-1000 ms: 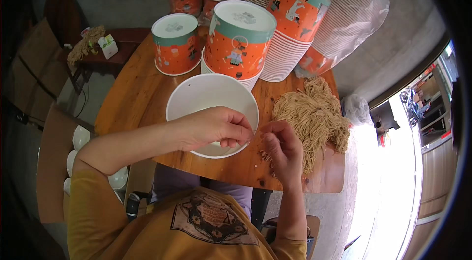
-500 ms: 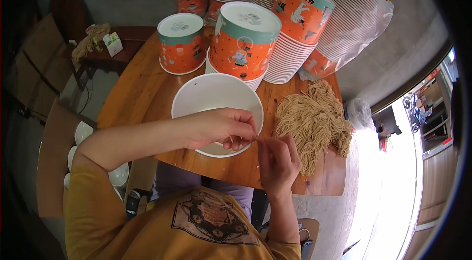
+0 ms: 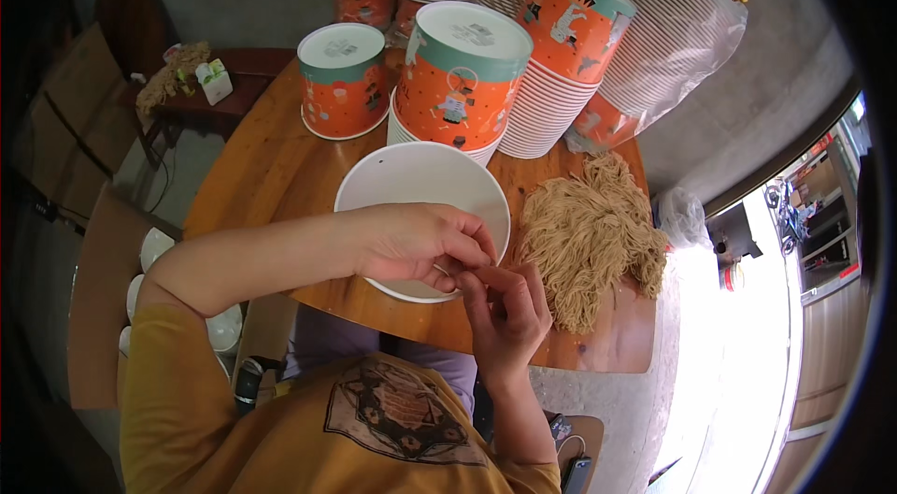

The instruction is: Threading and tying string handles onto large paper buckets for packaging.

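Note:
A white paper bucket [image 3: 411, 171] stands with its mouth up at the near side of the table, a small dark spot showing inside its far wall. My left hand [image 3: 434, 242] reaches across its mouth with fingertips pinched. At the bucket's near right rim, my right hand [image 3: 509, 312] meets it, thumb and forefinger pressed together. Whatever lies between the fingertips is too small to make out. To the right of both hands is a loose heap of tan cord [image 3: 589, 232].
Upside-down orange and green paper buckets [image 3: 458, 92] stand behind the open one, one single [image 3: 343, 87], others stacked. Plastic-wrapped bucket stacks [image 3: 673, 36] line the wall. A cardboard box [image 3: 103, 298] with white bowl-like things sits left of the wooden table [image 3: 252, 186].
My right hand has moved left, its fingertips now meeting those of my left hand. The open bucket has shifted slightly to the right.

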`<state>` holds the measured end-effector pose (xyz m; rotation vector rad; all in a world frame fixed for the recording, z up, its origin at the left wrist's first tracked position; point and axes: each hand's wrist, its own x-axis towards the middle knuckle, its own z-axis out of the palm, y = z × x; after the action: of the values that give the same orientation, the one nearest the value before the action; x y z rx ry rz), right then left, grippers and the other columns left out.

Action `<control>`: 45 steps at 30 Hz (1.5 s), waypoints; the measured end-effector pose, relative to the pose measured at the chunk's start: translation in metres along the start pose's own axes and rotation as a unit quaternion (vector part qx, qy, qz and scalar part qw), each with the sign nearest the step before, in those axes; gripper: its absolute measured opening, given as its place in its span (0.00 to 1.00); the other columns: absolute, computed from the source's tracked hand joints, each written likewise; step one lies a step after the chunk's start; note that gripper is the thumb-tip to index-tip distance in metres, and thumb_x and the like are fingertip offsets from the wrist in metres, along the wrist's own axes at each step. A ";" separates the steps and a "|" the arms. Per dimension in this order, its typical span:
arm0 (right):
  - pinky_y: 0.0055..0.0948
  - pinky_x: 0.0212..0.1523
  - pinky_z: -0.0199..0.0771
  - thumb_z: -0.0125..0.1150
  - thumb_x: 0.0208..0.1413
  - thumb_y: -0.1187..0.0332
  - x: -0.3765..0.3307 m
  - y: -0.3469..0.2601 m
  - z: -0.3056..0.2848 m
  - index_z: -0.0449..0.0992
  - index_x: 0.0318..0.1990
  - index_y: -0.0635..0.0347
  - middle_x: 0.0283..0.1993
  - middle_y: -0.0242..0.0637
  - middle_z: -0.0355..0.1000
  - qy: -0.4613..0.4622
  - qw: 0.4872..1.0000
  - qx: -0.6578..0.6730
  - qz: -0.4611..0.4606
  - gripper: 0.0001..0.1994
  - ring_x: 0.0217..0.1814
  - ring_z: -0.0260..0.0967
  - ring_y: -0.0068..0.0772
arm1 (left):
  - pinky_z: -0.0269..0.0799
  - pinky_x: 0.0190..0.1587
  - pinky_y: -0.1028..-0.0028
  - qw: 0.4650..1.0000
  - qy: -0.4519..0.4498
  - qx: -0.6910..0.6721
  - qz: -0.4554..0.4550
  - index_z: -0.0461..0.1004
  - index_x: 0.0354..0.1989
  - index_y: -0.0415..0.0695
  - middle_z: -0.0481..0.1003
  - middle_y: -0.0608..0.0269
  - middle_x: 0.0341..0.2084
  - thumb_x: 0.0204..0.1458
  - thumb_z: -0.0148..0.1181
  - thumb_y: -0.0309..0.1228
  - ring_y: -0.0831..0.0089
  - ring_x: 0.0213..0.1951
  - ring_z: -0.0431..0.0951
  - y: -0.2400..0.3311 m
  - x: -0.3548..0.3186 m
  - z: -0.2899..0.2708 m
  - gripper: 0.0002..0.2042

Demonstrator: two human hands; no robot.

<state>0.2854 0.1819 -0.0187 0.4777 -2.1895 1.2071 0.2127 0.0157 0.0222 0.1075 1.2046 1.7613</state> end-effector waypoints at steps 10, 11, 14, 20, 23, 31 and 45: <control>0.18 0.25 0.63 0.64 0.52 0.79 0.000 0.012 -0.015 0.79 0.38 0.61 0.28 0.31 0.69 -0.069 0.986 0.117 0.099 0.06 0.24 0.64 0.19 | 0.75 0.47 0.74 0.999 -0.009 -0.030 0.030 0.69 0.43 0.36 0.71 0.59 0.39 0.56 0.55 0.20 0.71 0.38 0.75 -0.001 0.002 -0.004 0.08; 0.17 0.25 0.62 0.63 0.54 0.78 -0.001 0.014 -0.015 0.79 0.37 0.61 0.28 0.30 0.70 -0.068 0.982 0.141 0.104 0.05 0.25 0.64 0.17 | 0.75 0.47 0.74 0.999 -0.010 -0.029 0.030 0.69 0.43 0.36 0.71 0.59 0.39 0.56 0.55 0.20 0.71 0.38 0.75 -0.002 0.001 -0.004 0.08; 0.15 0.26 0.61 0.61 0.56 0.77 -0.003 0.013 -0.017 0.78 0.37 0.61 0.29 0.28 0.70 -0.073 0.961 0.212 0.165 0.03 0.25 0.62 0.15 | 0.75 0.47 0.73 0.999 -0.013 -0.018 0.041 0.68 0.44 0.36 0.71 0.59 0.39 0.56 0.55 0.19 0.71 0.39 0.75 -0.004 0.000 -0.003 0.08; 0.14 0.25 0.59 0.60 0.58 0.75 -0.001 0.003 -0.018 0.75 0.39 0.60 0.28 0.24 0.68 -0.007 0.894 0.337 0.295 0.04 0.25 0.60 0.12 | 0.75 0.45 0.74 0.992 0.026 0.087 0.087 0.66 0.45 0.35 0.71 0.59 0.39 0.56 0.55 0.19 0.73 0.40 0.76 -0.002 -0.005 0.010 0.10; 0.15 0.24 0.59 0.63 0.56 0.75 -0.002 0.009 -0.016 0.74 0.38 0.60 0.26 0.25 0.67 -0.020 0.938 0.237 0.250 0.04 0.24 0.59 0.12 | 0.74 0.45 0.75 0.977 0.038 0.180 0.112 0.66 0.44 0.39 0.71 0.62 0.38 0.58 0.56 0.23 0.75 0.39 0.75 -0.004 -0.007 0.018 0.09; 0.17 0.24 0.62 0.66 0.53 0.75 0.003 -0.002 -0.020 0.72 0.31 0.61 0.23 0.27 0.67 -0.049 0.974 0.092 0.202 0.06 0.22 0.58 0.14 | 0.70 0.46 0.75 0.891 0.108 0.400 0.185 0.69 0.44 0.39 0.67 0.63 0.39 0.57 0.55 0.26 0.77 0.40 0.74 -0.006 -0.009 0.017 0.08; 0.23 0.20 0.63 0.67 0.51 0.76 -0.001 0.001 -0.019 0.72 0.32 0.60 0.26 0.33 0.67 -0.017 0.997 -0.015 0.075 0.07 0.21 0.64 0.23 | 0.72 0.40 0.68 0.798 0.144 0.523 0.261 0.70 0.35 0.40 0.70 0.59 0.36 0.53 0.57 0.26 0.66 0.38 0.76 -0.013 -0.008 0.026 0.05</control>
<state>0.2917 0.1992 -0.0122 0.3289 -2.3044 1.2491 0.2391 0.0277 0.0287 0.9207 2.4525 1.3308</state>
